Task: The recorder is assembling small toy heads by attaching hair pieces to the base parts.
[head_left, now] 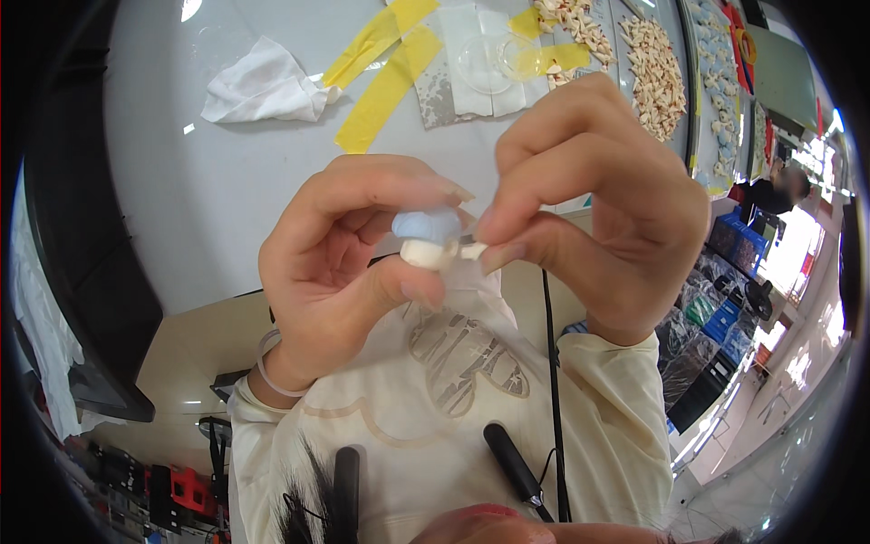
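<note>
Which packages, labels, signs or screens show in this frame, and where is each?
Clear bag: hangs under the hands, see-through film, below the small piece.
Dark packets: right of the right hand, stacked, black and green.
Blue boxes: above those packets, rectangular.
Small blue-and-white piece: pinched by the left hand; no label visible.

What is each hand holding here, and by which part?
The left hand pinches a small blue-and-white piece by its sides, between thumb and forefinger. The right hand pinches a small white bit at its right-hand end.
</note>
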The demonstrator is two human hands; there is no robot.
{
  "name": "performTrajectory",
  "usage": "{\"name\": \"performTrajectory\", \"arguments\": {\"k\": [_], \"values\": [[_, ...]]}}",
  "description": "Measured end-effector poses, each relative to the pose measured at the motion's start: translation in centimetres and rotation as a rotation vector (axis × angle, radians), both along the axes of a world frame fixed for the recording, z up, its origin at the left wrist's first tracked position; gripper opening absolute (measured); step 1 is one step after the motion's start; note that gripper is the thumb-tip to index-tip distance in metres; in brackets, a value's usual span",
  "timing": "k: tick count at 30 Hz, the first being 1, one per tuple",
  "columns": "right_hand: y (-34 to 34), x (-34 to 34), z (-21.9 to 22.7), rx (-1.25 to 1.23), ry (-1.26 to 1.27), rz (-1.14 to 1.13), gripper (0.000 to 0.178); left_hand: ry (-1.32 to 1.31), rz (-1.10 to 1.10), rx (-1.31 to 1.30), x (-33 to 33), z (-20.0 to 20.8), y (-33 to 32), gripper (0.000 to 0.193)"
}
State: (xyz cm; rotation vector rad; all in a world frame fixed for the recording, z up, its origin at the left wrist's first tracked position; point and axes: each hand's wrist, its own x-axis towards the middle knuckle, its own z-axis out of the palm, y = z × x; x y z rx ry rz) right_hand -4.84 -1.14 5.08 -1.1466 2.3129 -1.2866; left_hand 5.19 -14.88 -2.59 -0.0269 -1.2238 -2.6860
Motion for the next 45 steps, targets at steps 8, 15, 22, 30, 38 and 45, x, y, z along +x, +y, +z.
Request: {"name": "performTrajectory", "arguments": {"k": [8, 15, 22, 30, 38, 45], "values": [[0.3, 1.0, -0.2, -0.020, -0.014, -0.021, 0.019, 0.070, 0.080, -0.552, 0.9, 0.8, -0.5, 0.044], [0.2, 1.0, -1.1, -0.114, -0.197, 0.001, 0.023, -0.001, 0.031, -0.220, 1.3, 0.7, -0.1, 0.045], [0.3, 1.5, -1.5, -0.199, -0.268, -0.026, 0.023, 0.012, 0.004, -0.227, 1.2, 0.6, -0.4, 0.046], [0.2, 1.6, -1.3, -0.177, -0.173, -0.058, 0.020, 0.039, 0.114, -0.540, 1.7, 1.1, -0.6, 0.042], [0.6, 0.9, -2.3, -0.404, -0.274, 0.014, 0.028, 0.089, 0.109, -0.306, 1.1, 0.7, -0.5, 0.041], [0.3, 1.8, -2.5, -0.113, 0.025, 0.018, 0.041, -0.152, -0.049, -0.001, 1.6, 1.4, -0.3, 0.048]]}}
